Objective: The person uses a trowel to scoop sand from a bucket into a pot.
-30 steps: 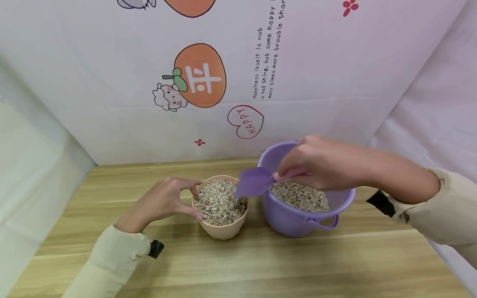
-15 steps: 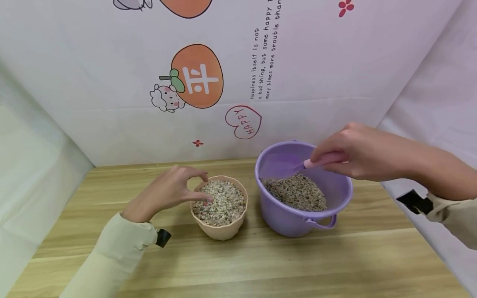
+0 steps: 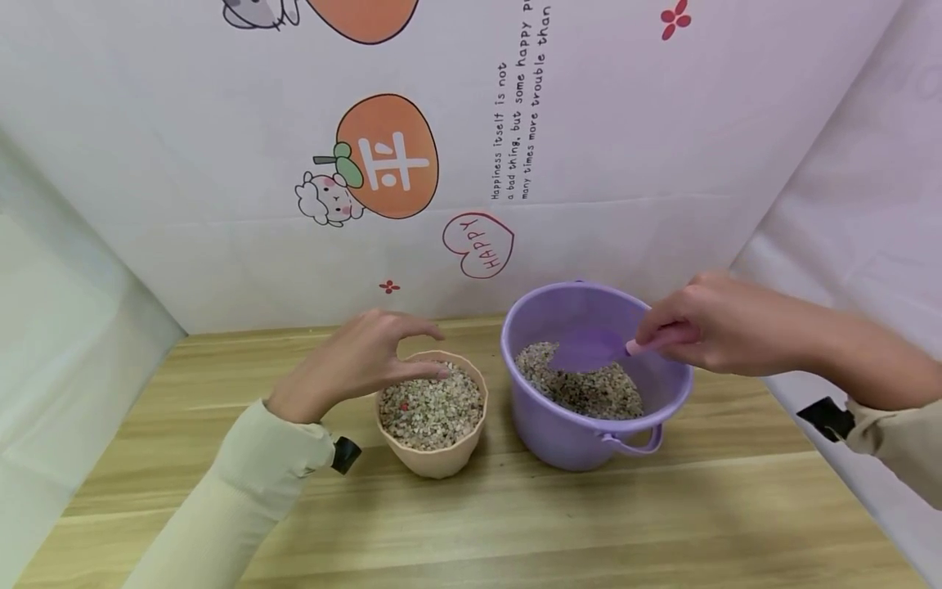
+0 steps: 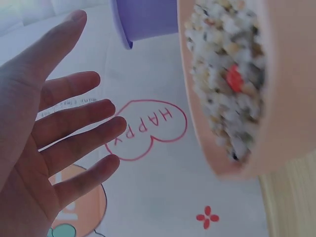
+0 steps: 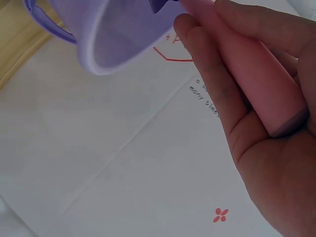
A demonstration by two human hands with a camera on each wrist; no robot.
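A peach-coloured pot [image 3: 436, 462] with a scalloped rim stands on the table, filled close to its rim with pale gravel [image 3: 434, 413]. My left hand [image 3: 361, 360] hovers over the pot's back left edge with fingers spread, holding nothing; the left wrist view shows it apart from the pot. To the right is a purple bucket [image 3: 559, 442] with darker, mixed gravel [image 3: 603, 397] in it. My right hand [image 3: 736, 327] grips the pink handle [image 5: 256, 74] of a small shovel [image 3: 589, 352], whose purple blade is inside the bucket at the gravel.
The bucket's carrying handle [image 3: 636, 442] hangs down at its front right. Behind both vessels rises a white printed cloth [image 3: 603, 164], close to the bucket's back. Wooden tabletop [image 3: 471, 532] stretches in front of them.
My right hand has carried the shovel from between pot and bucket rightward into the bucket. The left hand has let go of the pot's rim and lifted up and rightward.
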